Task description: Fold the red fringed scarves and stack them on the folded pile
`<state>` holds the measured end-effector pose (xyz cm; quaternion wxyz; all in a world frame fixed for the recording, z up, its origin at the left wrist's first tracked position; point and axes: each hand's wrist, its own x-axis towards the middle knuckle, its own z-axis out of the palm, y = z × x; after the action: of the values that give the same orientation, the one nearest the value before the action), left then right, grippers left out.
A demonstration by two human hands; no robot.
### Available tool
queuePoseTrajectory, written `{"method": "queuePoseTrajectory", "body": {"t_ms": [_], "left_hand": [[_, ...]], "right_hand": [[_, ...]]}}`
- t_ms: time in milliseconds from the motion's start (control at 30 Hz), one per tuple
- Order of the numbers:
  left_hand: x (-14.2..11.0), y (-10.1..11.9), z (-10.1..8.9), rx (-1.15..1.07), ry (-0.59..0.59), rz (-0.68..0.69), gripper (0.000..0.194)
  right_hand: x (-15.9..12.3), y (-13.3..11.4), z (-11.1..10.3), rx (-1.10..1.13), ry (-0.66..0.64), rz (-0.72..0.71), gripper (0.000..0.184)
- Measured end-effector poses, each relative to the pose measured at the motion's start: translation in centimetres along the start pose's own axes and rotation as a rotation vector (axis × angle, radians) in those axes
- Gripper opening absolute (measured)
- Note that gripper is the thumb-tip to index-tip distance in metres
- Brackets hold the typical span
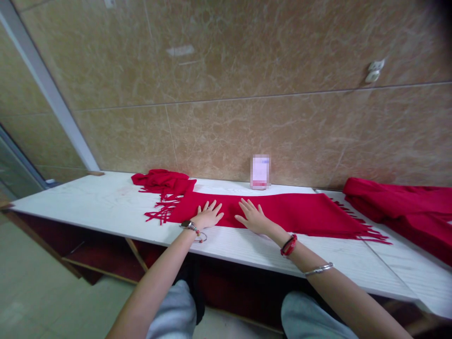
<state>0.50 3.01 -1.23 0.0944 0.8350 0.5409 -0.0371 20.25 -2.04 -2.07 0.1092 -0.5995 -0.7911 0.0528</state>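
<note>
- Brown wall backs your white tabletop.
- 1 crumpled red cloth lies against the flat red scarf, mid-tabletop.
- Your left hand lies palm-down on that scarf, fingers spread.
- Your right hand lies likewise, fingers wide, near 1 blurred upright object.
- Rightmost, folded red cloth.

- Two bare hands lie palm down, fingers spread, on a flat red scarf stretched sideways, fringed at both ends.
- The left hand wears a watch at its wrist; the right hand is just beside it, above a red bracelet and silver bangle.
- Beneath is a white table.
- Crumpled red cloth sits left; more red cloth lies right.
- Behind, a blurred-out pale object stands near a brown wall.
</note>
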Motion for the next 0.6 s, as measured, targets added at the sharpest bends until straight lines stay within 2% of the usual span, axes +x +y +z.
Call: {"method": "queuePoseTrajectory", "body": {"t_ms": [167, 333, 533, 600], "left_hand": [[-0.7, -0.3, -0.3, 0.001, -0.039, 0.081, 0.060], [-1.3, -1.3, -0.1, 0.006, -0.019, 0.127, 0.061], [-2.2, -1.6, -0.5, 0.024, -0.041, 0.113, 0.065], [-2.6, -1.6, -0.8, 0.042, -0.005, 0.189, 0.065]], "right_hand": [[-1.0, -2.1, 0.3, -0.025, -0.050, -0.154, 0.058], [-1.4, -2.2, 0.9, -0.075, -0.051, -0.192, 0.056], [-1.5, -2.3, 0.8, -0.024, 0.041, -0.199, 0.049], [-1.6, -2.3, 0.7, -0.007, 0.109, -0.217, 0.041]]}}
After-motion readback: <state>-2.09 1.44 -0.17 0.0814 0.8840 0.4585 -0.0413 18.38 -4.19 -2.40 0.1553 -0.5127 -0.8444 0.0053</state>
